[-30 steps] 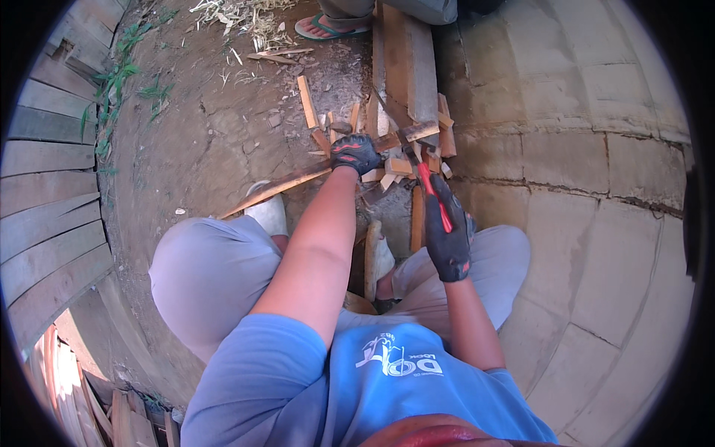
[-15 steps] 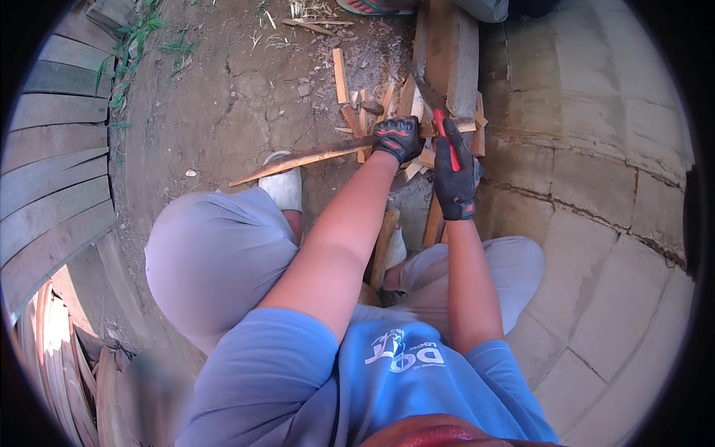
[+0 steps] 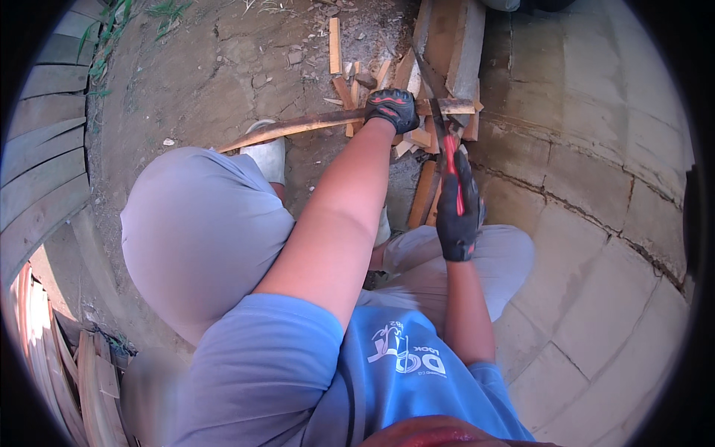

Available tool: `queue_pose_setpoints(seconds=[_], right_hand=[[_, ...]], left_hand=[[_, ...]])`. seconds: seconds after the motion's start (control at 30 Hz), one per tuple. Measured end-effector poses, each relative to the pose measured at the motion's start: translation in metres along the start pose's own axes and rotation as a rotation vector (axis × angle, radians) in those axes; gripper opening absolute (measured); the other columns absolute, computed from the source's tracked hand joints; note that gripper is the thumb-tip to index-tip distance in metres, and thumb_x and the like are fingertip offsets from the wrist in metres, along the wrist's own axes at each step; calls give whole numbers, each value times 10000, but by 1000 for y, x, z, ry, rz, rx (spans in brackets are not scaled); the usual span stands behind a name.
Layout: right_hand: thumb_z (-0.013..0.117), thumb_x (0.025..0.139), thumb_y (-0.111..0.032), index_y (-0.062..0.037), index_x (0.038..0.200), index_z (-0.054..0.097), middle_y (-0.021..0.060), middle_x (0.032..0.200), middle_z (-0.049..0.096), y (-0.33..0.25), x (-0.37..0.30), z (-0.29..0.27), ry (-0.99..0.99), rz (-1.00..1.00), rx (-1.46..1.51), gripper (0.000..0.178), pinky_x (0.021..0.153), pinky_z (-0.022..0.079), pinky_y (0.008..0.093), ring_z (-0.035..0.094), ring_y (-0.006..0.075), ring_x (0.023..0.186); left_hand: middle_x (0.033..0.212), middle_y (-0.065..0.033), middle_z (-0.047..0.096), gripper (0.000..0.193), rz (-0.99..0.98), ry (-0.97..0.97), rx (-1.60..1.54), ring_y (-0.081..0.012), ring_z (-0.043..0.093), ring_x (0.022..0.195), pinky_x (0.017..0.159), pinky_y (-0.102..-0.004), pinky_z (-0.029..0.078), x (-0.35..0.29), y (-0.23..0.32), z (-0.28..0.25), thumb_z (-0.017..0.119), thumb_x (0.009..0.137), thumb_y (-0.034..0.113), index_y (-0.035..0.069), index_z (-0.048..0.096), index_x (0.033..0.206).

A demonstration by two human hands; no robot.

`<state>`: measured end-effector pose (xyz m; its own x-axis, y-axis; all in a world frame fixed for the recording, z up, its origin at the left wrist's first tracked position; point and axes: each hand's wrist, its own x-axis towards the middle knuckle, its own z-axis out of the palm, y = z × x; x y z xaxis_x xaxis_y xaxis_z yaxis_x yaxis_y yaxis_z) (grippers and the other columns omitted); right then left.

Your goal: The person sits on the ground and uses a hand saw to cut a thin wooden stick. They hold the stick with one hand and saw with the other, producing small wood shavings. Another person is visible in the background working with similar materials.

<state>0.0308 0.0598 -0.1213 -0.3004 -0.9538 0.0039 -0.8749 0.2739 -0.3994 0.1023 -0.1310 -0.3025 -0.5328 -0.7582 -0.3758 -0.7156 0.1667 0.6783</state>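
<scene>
In a black glove with red trim, my left hand is closed over a long wooden strip, pressing it down across a timber beam. The strip reaches left past my shin, and its right end sticks out beyond my hand. My right hand, gloved too, grips the red handle of a handsaw. The saw's dark blade points away from me and crosses the strip just right of my left hand. Whether its teeth sit inside a cut is too small to tell.
Several short wood offcuts lie around the beam, with a longer offcut on the dirt farther off. Concrete paving spreads on the right. Planks line the left side. A person's dark clothing shows at the top edge.
My right hand has drawn the saw back toward me, so its handle now sits nearer my body. My left hand stays on the strip. The view has shifted slightly.
</scene>
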Motion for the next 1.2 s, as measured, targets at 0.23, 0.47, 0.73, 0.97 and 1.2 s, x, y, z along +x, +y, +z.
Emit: queue_pose_setpoints(seconds=[0.23,0.47,0.73,0.97,1.2], right_hand=[[581,1077,-106,-18,1477,625,249,1336,726,-28,-86,-65,-69,230,27,412,961,580,417,762,339,1134],[574,1084,-171,-29,1470,641,215,1332,741,-24,-33,-37,-3,74,22,417,989,567,409,748,305,1178],[601,1078,-241,-139,1455,675,190,1336,738,3,66,36,24,53,99,397,1039,545,445,718,359,1230],[614,1072,-299,-160,1434,698,197,1315,745,12,105,64,76,63,174,397,1039,535,463,704,382,1236],[593,1085,-215,-121,1468,664,219,1330,734,-27,7,-29,38,102,101,401,1030,546,455,694,401,1257]], left_hand=[[1233,-204,767,417,-24,-19,-11,-359,753,1139,965,-494,603,5,-2,7,679,836,340,126,807,1169],[1239,-176,772,406,-49,-41,-20,-350,748,1157,989,-485,595,0,3,0,695,832,339,126,808,1159],[1264,-180,763,393,-72,-41,-36,-339,739,1186,1021,-473,583,-4,3,1,668,879,344,133,807,1180],[1238,-189,769,376,-38,-8,-14,-342,744,1170,1002,-485,588,-5,4,12,663,898,366,141,812,1160],[1143,-193,785,353,-1,100,36,-369,761,1088,923,-506,599,5,-4,17,689,851,325,119,804,1114]])
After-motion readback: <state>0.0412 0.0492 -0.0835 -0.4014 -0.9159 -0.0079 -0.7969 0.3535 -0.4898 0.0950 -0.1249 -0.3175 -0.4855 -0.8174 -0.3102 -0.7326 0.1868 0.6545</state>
